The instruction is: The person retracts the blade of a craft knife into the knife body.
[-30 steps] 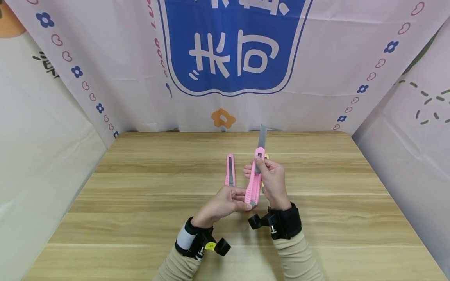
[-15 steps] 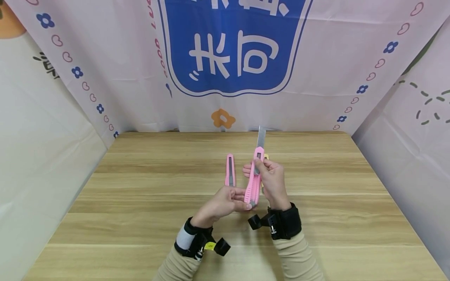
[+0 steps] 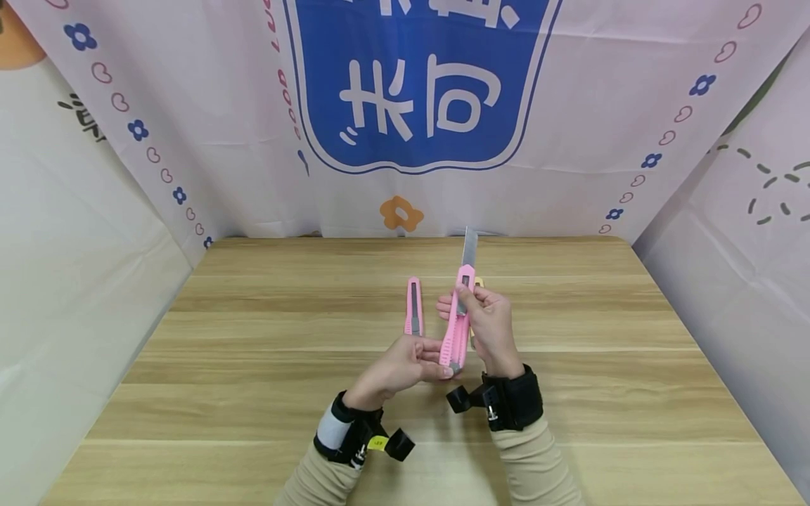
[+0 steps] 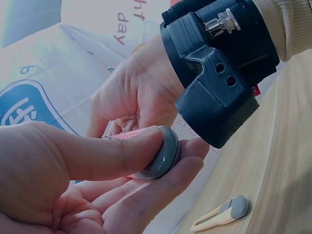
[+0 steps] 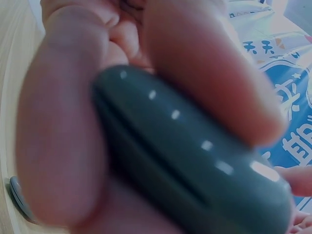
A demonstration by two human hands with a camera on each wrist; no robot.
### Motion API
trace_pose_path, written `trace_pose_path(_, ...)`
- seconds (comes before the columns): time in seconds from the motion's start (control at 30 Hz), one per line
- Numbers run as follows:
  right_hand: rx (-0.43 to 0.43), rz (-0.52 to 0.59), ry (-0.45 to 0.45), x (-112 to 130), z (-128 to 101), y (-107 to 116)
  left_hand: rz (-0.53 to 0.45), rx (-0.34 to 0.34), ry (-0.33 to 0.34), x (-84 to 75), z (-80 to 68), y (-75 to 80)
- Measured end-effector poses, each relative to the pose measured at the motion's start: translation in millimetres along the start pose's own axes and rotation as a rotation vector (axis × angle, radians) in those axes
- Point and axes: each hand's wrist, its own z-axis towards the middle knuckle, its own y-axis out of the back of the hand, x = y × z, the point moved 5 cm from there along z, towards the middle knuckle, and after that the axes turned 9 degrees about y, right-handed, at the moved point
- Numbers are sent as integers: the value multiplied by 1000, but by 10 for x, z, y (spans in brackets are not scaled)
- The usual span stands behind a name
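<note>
A pink utility knife is held above the table, its long blade out and pointing away from me. My left hand pinches its grey end between thumb and fingers. Further up the body, my right hand grips it, thumb on top near the slider. In the left wrist view the left thumb presses beside the grey end cap. The same cap fills the right wrist view, close and blurred between fingers.
A second pink utility knife lies left of the held one, its near end hidden by my left hand. A yellow utility knife lies on the wooden table, mostly behind my right hand. A printed cloth hangs along the far edge.
Between one second and half a second ago, the blade and the knife's front end shifted slightly left and the right thumb moved slightly. Since then almost nothing has moved; both hands keep hold.
</note>
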Motion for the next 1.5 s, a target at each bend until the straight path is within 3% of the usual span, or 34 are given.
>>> trace_pose_path(0.57, 4, -2, -24, -35, 5, 0, -42, -15, 27, -12, -9, 2)
trace_pose_path(1.07, -6, -25, -121, -41, 3, -31, 31, -95, 7, -10, 17, 42)
trace_pose_path(1.5, 17, -30, -39, -20, -8, -28, -7, -65, 9, -20, 3, 6)
